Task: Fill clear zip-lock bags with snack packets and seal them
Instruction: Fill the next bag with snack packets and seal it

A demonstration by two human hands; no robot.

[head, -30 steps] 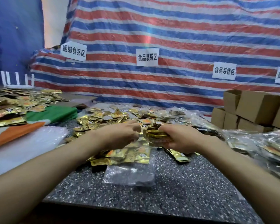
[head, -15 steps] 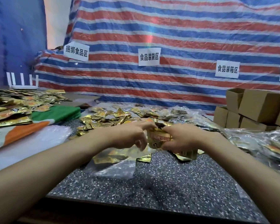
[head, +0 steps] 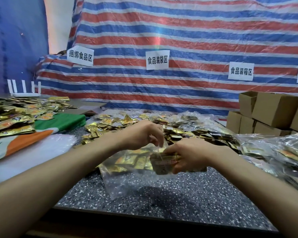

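Two bare forearms (head: 67, 169) and hands (head: 191, 156)

Table (head: 179, 200) front strip open w/ room to pass. Clear bag (head: 120, 182) lies mid-table; packet pile (head: 113, 123) blocks behind, filled bags (head: 273, 152) + boxes (head: 275, 109) crowd R side.

Zip-lock bag (head: 120, 182): clear, glossy plastic film.
Snack packets (head: 110, 121): shiny gold foil.
Desk (head: 179, 200): speckled grey, smooth, stone-like.
Boxes (head: 273, 109): matt brown cardboard.
Backdrop (head: 179, 31): woven striped plastic sheet.

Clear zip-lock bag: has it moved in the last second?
Yes. The clear zip-lock bag has swung its closed end leftward, judged against the middle paper sign.
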